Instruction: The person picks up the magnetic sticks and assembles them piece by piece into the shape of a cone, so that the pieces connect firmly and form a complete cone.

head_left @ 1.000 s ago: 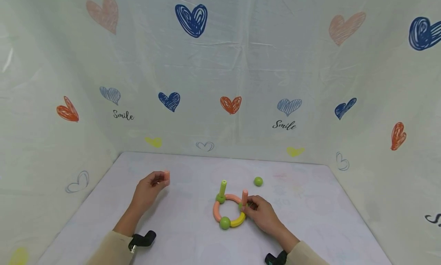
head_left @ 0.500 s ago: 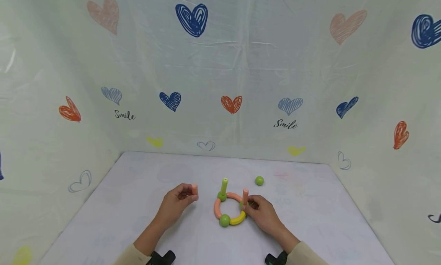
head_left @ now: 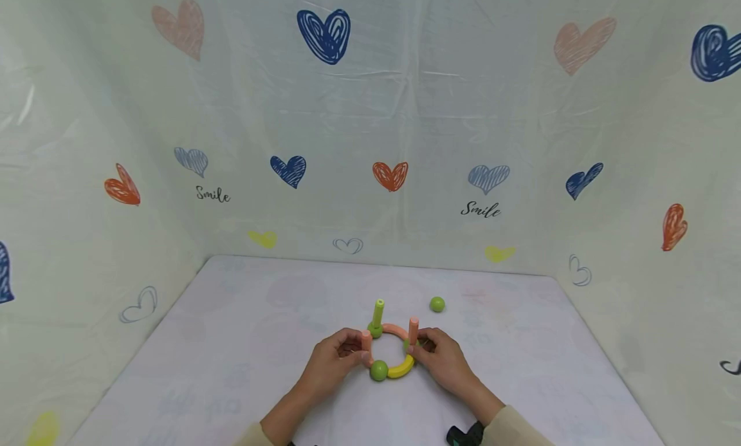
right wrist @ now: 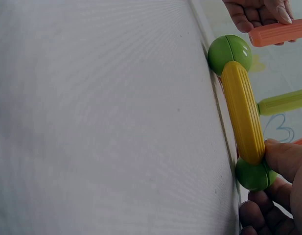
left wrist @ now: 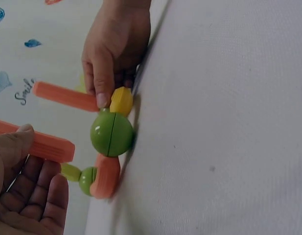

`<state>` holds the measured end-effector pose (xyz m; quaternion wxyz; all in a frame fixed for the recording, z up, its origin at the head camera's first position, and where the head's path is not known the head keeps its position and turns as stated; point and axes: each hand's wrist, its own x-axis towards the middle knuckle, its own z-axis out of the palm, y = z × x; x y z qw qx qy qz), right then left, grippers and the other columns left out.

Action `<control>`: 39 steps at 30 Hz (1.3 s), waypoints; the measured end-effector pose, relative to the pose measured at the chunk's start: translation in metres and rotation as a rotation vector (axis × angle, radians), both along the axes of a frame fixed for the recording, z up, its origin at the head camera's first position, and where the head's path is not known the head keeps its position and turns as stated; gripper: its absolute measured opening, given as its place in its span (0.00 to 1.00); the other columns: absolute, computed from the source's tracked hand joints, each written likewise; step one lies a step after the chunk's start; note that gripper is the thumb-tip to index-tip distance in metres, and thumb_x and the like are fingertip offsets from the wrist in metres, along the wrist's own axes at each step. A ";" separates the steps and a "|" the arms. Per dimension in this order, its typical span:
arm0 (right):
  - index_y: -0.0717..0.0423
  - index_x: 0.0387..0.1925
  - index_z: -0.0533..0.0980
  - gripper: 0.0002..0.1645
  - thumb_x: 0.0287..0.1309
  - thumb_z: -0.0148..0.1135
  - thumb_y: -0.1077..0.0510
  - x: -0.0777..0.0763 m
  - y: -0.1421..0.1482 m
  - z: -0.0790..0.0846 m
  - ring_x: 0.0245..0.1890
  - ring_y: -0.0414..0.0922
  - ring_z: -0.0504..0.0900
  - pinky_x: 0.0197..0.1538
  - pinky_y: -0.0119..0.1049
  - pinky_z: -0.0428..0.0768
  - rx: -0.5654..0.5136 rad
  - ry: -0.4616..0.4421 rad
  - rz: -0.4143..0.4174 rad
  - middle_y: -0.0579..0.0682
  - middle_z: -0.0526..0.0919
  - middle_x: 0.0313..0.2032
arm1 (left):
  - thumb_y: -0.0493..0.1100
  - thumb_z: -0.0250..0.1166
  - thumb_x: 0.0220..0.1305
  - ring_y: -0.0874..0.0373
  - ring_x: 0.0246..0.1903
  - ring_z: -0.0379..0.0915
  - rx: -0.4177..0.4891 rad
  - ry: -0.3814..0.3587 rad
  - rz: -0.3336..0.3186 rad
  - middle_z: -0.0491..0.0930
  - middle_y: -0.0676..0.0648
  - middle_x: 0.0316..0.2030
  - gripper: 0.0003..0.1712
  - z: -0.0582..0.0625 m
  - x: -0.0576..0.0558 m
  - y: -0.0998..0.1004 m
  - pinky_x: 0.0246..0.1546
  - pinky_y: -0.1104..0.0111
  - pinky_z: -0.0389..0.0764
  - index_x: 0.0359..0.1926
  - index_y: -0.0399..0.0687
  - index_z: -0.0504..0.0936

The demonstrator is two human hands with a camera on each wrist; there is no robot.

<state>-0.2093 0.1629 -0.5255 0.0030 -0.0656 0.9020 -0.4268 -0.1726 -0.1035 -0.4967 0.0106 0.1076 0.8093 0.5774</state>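
Note:
A ring of curved orange pieces, a yellow curved piece and green balls lies on the table. My left hand pinches a straight orange rod held upright at the ring's left side. It is apart from the front green ball. My right hand grips the ring's right green ball, its thumb by the yellow piece's end. From that ball rises another orange rod. A light green rod stands on the back green ball.
One loose green ball sits on the white table behind the ring. A pale curtain printed with hearts surrounds the table at the back and sides. A black wrist device shows by the right sleeve.
My left hand has carried its orange rod rightward and nearer, from the left part of the table to the ring's left side. My right hand has kept its hold on the ring.

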 end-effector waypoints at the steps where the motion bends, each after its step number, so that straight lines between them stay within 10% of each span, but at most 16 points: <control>1: 0.54 0.52 0.84 0.21 0.63 0.75 0.47 0.000 0.000 0.000 0.38 0.40 0.76 0.40 0.33 0.75 -0.001 0.000 -0.002 0.44 0.82 0.40 | 0.46 0.75 0.66 0.58 0.47 0.81 0.001 -0.003 -0.003 0.87 0.50 0.45 0.17 0.000 0.000 0.003 0.47 0.73 0.82 0.52 0.46 0.85; 39: 0.51 0.50 0.84 0.21 0.59 0.78 0.48 0.010 0.000 -0.001 0.38 0.39 0.76 0.39 0.31 0.75 0.000 -0.030 -0.010 0.42 0.82 0.40 | 0.38 0.76 0.62 0.63 0.40 0.78 -0.378 0.194 0.069 0.86 0.54 0.41 0.17 -0.016 0.004 0.017 0.36 0.72 0.78 0.52 0.47 0.86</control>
